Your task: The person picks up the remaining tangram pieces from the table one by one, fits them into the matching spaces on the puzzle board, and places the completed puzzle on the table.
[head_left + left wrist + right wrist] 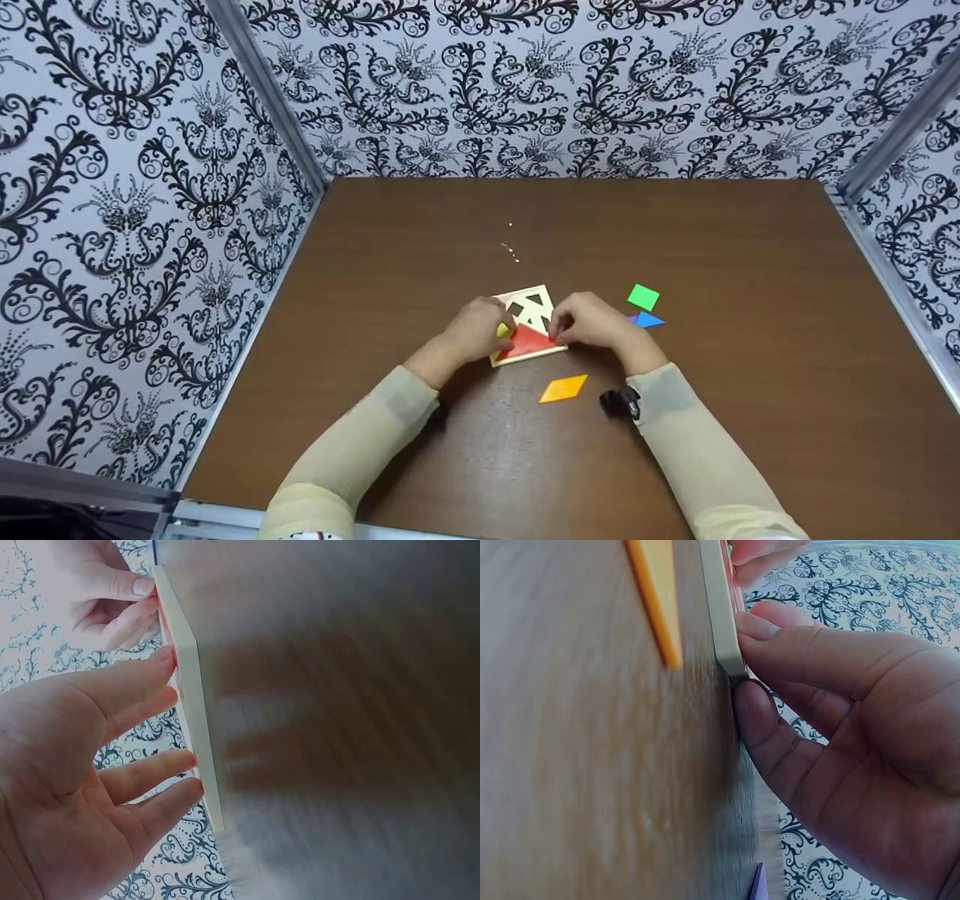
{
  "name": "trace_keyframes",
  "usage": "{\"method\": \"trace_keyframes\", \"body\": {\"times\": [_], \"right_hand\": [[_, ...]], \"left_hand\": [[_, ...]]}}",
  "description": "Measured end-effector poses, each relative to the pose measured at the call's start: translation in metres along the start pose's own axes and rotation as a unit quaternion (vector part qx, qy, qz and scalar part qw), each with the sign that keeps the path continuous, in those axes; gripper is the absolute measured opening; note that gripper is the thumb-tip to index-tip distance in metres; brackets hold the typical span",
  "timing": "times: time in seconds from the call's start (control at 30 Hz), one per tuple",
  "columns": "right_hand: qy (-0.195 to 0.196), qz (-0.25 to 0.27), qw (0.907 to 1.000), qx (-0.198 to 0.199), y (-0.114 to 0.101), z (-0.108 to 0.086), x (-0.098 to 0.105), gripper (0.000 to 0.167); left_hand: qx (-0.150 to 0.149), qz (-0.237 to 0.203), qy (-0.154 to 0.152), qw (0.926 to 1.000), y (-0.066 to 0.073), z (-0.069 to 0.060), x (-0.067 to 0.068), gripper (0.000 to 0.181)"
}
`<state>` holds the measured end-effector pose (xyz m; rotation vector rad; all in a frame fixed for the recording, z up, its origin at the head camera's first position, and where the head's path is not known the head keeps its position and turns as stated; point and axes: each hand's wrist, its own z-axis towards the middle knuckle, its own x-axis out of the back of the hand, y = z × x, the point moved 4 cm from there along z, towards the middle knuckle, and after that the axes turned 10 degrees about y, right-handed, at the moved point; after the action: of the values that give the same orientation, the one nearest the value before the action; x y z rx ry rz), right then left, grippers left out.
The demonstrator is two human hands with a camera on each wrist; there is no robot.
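Observation:
A pale square tangram tray (531, 357) with cut-out gaps lies between my two hands. The large red triangle (529, 341) is at its near side, and part of a yellow piece (502, 330) shows at the left. My left hand (474, 330) rests its nearly straight fingertips on the tray's near left, touching the red triangle. With thumb and curled fingers, my right hand (592, 322) grips the tray's near right corner by the red triangle. In the right wrist view, the thumb (802, 652) lies over the edge and another finger (757, 709) meets the corner.
An orange parallelogram (564, 388) lies in front of the tray. Right of my right hand are a green square (643, 297), a blue triangle (649, 320) and a partly hidden purple piece (632, 319). Small pale crumbs (511, 250) dot the brown table (420, 240) behind; patterned walls surround it.

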<state>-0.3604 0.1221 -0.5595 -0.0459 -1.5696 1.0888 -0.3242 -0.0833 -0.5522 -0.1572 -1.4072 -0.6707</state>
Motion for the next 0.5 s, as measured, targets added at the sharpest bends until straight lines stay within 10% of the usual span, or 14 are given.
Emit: {"method": "trace_keyframes", "body": {"times": [0.27, 0.5], "right_hand": [[0.003, -0.002, 1.0000, 0.000, 0.0008, -0.0002, 0.0003, 0.015], [0.004, -0.002, 1.0000, 0.004, 0.0006, 0.0005, -0.0009, 0.013]], "left_hand": [[-0.062, -0.008, 0.009, 0.9980, -0.0002, -0.0046, 0.0012, 0.014], [-0.051, -0.022, 0.014, 0.9983, -0.0033, -0.0097, 0.0027, 0.018]]}}
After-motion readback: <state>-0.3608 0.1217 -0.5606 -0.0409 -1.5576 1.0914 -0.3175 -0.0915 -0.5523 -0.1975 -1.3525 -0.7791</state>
